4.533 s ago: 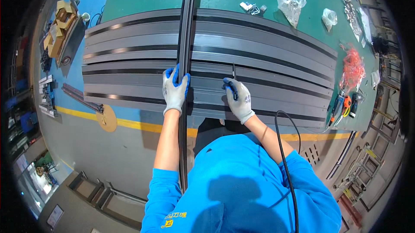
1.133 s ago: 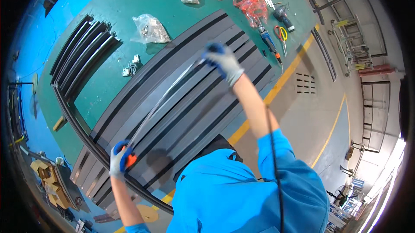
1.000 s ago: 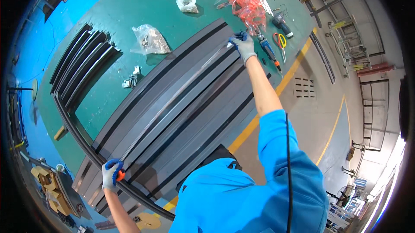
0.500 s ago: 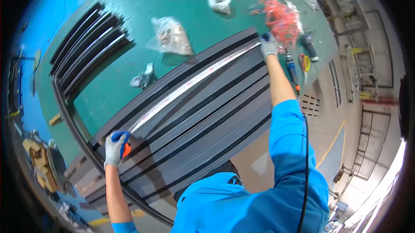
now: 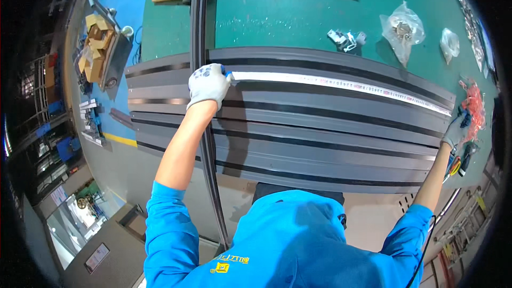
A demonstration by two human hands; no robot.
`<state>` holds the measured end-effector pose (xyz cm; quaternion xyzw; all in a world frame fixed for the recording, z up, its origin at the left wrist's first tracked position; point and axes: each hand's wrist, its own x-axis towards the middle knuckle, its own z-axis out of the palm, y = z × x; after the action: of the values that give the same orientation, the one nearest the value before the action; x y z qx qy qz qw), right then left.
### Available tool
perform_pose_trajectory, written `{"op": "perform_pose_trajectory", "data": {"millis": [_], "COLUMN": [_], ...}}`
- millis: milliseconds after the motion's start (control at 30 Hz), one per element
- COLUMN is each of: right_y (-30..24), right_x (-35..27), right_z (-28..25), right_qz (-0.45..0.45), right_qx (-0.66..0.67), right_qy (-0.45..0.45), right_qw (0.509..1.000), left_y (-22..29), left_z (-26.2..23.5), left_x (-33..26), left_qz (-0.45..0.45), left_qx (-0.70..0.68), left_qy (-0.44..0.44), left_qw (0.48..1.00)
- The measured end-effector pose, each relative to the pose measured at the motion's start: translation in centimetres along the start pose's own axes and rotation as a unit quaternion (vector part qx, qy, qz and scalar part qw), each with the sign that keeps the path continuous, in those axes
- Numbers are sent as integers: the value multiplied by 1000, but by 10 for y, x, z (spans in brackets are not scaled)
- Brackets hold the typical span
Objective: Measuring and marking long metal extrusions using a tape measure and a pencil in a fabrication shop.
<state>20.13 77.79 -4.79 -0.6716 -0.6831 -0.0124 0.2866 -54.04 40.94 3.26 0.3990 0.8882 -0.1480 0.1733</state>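
Note:
A white tape measure blade stretches along grey panels with black strips, bowed slightly over the far ones. My left hand, in a white and blue glove, is closed at the blade's left end; its case is hidden by the glove. This hand is beside a long dark metal bar that crosses the panels from far to near. At the panels' right edge, my gloved right hand pinches the other end of the blade.
On the green table are a metal clamp-like part, a clear bag of parts, a smaller bag and tangled red strapping. Scissors lie by my right hand. A cart with cardboard stands left.
My view has turned to the left, so the panels now run nearly level across it. Both hands stay at the two ends of the stretched blade, the left one now beside the bar.

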Motion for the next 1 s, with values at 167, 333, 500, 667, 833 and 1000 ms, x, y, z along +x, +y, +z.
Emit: {"op": "perform_pose_trajectory", "data": {"millis": [167, 333, 500, 667, 833, 1000], "right_y": [-192, -355, -483, -519, -531, -527], "right_x": [-48, -143, -208, -244, -256, -259], "right_z": [1, 29, 44, 73, 86, 96], "right_qz": [156, 127, 187, 134, 111, 88], "right_qx": [457, 510, 563, 564, 548, 505], "right_qy": [-166, -291, -429, -490, -478, -475], "right_qw": [860, 799, 681, 651, 678, 715], "left_y": [-10, -14, -15, -17, -18, -17], "left_z": [33, 49, 45, 47, 43, 39], "left_x": [-2, 3, 8, 8, 9, 11], "left_qz": [5, 10, 14, 18, 16, 17], "left_qx": [27, -18, -45, -57, -68, -63], "left_qy": [13, 69, 38, 47, 27, 13], "left_qw": [1000, 997, 998, 997, 997, 998]}}
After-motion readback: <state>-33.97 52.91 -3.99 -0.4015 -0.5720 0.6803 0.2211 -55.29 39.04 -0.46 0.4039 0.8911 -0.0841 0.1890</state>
